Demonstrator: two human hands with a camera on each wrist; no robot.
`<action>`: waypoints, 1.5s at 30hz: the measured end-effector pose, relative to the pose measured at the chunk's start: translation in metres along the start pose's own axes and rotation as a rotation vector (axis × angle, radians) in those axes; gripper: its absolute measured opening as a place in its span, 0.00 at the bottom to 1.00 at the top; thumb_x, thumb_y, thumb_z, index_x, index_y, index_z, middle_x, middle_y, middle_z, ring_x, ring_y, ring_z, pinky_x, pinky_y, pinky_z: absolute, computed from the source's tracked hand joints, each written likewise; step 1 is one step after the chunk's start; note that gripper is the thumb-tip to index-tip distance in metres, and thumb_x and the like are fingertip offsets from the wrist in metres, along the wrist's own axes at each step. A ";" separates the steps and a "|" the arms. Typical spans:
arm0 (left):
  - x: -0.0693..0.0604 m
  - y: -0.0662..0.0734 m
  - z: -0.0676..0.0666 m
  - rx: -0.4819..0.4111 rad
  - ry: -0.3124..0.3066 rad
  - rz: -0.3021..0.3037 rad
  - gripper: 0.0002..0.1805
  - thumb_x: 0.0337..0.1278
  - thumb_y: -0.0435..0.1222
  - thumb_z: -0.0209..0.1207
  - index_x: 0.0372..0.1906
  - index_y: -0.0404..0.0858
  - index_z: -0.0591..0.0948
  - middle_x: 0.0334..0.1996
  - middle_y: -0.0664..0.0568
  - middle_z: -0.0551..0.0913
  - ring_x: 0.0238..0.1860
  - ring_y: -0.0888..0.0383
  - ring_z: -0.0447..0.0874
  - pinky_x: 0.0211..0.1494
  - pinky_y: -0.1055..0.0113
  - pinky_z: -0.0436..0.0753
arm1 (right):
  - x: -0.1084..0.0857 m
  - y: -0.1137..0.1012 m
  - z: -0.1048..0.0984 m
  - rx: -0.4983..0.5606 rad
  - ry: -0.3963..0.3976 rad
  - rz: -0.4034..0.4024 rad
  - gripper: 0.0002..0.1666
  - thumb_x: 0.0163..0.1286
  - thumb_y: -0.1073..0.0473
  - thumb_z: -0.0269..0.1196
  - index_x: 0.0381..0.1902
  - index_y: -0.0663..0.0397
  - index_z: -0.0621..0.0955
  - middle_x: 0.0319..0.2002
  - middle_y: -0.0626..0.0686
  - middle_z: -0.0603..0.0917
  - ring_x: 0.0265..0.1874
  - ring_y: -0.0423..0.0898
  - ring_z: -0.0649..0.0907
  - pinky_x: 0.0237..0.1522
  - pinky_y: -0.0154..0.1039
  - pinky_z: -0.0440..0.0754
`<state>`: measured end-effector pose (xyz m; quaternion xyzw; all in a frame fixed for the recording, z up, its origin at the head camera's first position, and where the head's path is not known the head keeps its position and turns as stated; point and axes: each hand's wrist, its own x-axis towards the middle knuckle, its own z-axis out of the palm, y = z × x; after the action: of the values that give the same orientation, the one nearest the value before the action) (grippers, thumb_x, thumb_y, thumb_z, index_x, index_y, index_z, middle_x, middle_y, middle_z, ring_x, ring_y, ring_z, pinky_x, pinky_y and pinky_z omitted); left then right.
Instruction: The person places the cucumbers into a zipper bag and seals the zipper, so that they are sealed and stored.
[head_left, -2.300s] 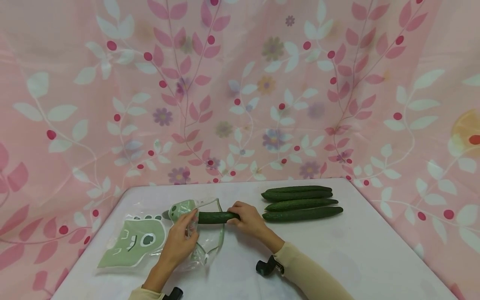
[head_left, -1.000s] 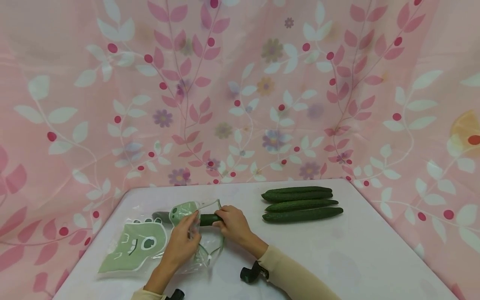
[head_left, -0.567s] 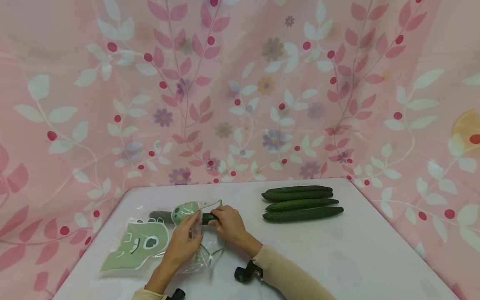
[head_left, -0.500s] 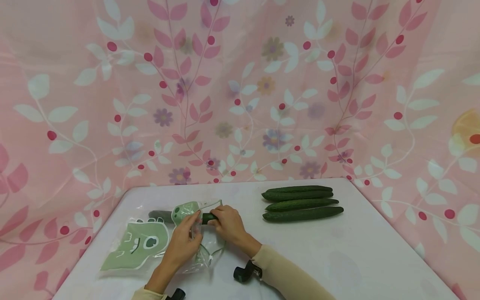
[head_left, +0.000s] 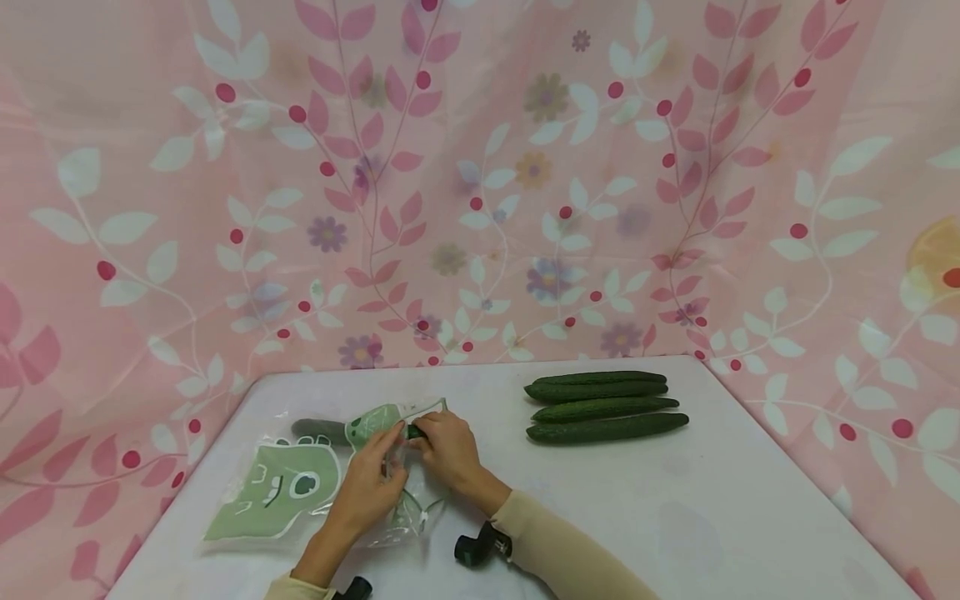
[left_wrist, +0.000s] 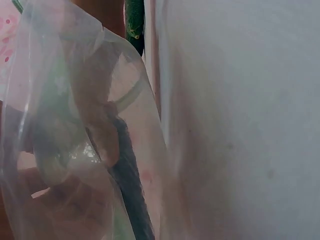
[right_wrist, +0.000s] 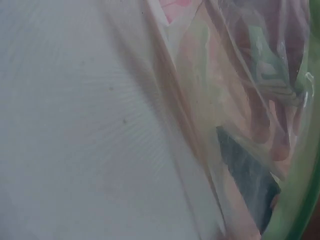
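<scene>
A clear plastic drawstring bag (head_left: 270, 500) printed with a green cartoon face lies on the left of the table. Inside it, a cucumber (head_left: 318, 428) points left, most of its length seen through the plastic. My left hand (head_left: 363, 487) pinches the bag near its mouth. With curled fingers, my right hand (head_left: 450, 450) grips the cucumber's right end at the opening and covers much of it. The left wrist view shows the dark cucumber (left_wrist: 131, 185) through filmy plastic. Plastic also veils the cucumber (right_wrist: 250, 180) in the right wrist view.
Several cucumbers (head_left: 607, 428) lie side by side at the back right of the white table (head_left: 637, 517). A pink floral curtain (head_left: 480, 167) hangs behind it. A black wrist camera (head_left: 472, 550) sticks out below my right sleeve.
My right hand has moved left, pushing the cucumber deeper, so its left end shows farther inside the bag. My left hand stays at the bag's mouth with little movement.
</scene>
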<state>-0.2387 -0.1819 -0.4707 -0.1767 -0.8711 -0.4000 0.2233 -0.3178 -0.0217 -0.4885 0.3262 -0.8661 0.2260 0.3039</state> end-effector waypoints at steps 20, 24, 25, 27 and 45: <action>-0.002 -0.002 0.004 0.003 -0.005 -0.004 0.37 0.47 0.20 0.61 0.70 0.26 0.74 0.50 0.44 0.82 0.36 0.61 0.77 0.38 0.66 0.80 | -0.016 0.013 -0.014 -0.032 -0.152 0.105 0.09 0.59 0.66 0.71 0.23 0.49 0.84 0.25 0.44 0.76 0.28 0.42 0.78 0.26 0.36 0.76; 0.000 -0.003 0.004 0.021 0.006 0.011 0.37 0.48 0.20 0.61 0.70 0.27 0.74 0.50 0.45 0.82 0.35 0.61 0.77 0.37 0.65 0.80 | -0.018 0.015 -0.016 -0.003 -0.222 0.115 0.06 0.62 0.65 0.70 0.27 0.48 0.90 0.27 0.43 0.77 0.31 0.42 0.79 0.29 0.34 0.77; 0.000 -0.003 0.004 0.023 0.005 0.014 0.37 0.48 0.20 0.61 0.70 0.27 0.74 0.50 0.45 0.82 0.36 0.61 0.77 0.37 0.65 0.80 | -0.019 0.016 -0.016 0.002 -0.228 0.110 0.06 0.62 0.65 0.71 0.29 0.48 0.91 0.29 0.43 0.78 0.33 0.42 0.79 0.30 0.34 0.78; 0.000 -0.003 0.004 0.019 0.007 0.016 0.37 0.47 0.19 0.61 0.70 0.27 0.75 0.50 0.45 0.82 0.35 0.60 0.77 0.37 0.65 0.80 | -0.021 0.016 -0.017 0.016 -0.230 0.109 0.04 0.61 0.65 0.71 0.31 0.49 0.91 0.31 0.43 0.80 0.35 0.42 0.79 0.33 0.34 0.79; 0.002 0.000 0.002 0.037 0.000 0.015 0.38 0.45 0.20 0.61 0.69 0.26 0.75 0.49 0.43 0.82 0.36 0.61 0.77 0.38 0.65 0.81 | -0.025 0.013 -0.017 -0.069 -0.232 0.160 0.08 0.65 0.59 0.72 0.41 0.56 0.87 0.38 0.52 0.81 0.39 0.50 0.78 0.34 0.44 0.78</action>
<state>-0.2405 -0.1800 -0.4708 -0.1790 -0.8771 -0.3823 0.2293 -0.3053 0.0081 -0.4961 0.2696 -0.9259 0.1803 0.1936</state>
